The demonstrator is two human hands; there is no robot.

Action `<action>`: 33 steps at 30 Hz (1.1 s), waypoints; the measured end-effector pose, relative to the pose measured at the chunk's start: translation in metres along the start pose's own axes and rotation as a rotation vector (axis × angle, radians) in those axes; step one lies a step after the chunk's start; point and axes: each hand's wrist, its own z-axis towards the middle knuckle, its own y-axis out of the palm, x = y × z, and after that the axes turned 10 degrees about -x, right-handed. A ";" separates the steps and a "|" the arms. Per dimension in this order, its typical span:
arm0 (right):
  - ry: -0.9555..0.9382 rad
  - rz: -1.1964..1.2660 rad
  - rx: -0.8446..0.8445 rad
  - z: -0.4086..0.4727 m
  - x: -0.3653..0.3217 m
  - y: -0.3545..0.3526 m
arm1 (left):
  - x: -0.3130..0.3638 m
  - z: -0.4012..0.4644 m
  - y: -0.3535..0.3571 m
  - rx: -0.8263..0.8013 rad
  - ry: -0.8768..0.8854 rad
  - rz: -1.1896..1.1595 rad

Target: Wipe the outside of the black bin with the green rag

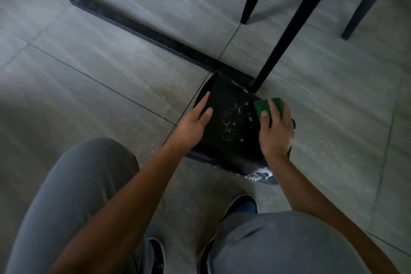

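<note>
A person crouched on a grey tiled floor scrubs the black bin, which lies tipped on its side between their knees and the black frame of a bench. The right hand presses the green rag flat against the bin's upper right flank, fingers laid straight over the cloth rather than curled round it. The left hand steadies the opposite side, its grip spread, fingers extended along the wall near the open rim and thumb resting on the curved surface. White suds speckle the wall between the two hands, and more foam has gathered at the bin's near end, beside the floor. The work looks partway done: the upper side is soaped, while the underside against the tiles is hidden. The risks from here appear plain. A wet, rounded wall held only by flat fingers could roll or skid under a hard stroke, sliding toward the bench leg just behind it. Foam could also reach the tiles near the shoes, making the footing slick.
</note>
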 end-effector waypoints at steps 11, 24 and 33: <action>-0.096 -0.085 -0.016 -0.018 0.021 0.009 | -0.002 -0.003 -0.015 0.031 0.052 -0.018; -0.636 -0.068 -0.141 -0.048 -0.024 0.043 | 0.009 -0.003 -0.039 0.148 0.119 -0.006; 0.155 0.104 0.041 0.023 -0.036 0.027 | 0.001 0.002 -0.041 0.114 0.082 0.051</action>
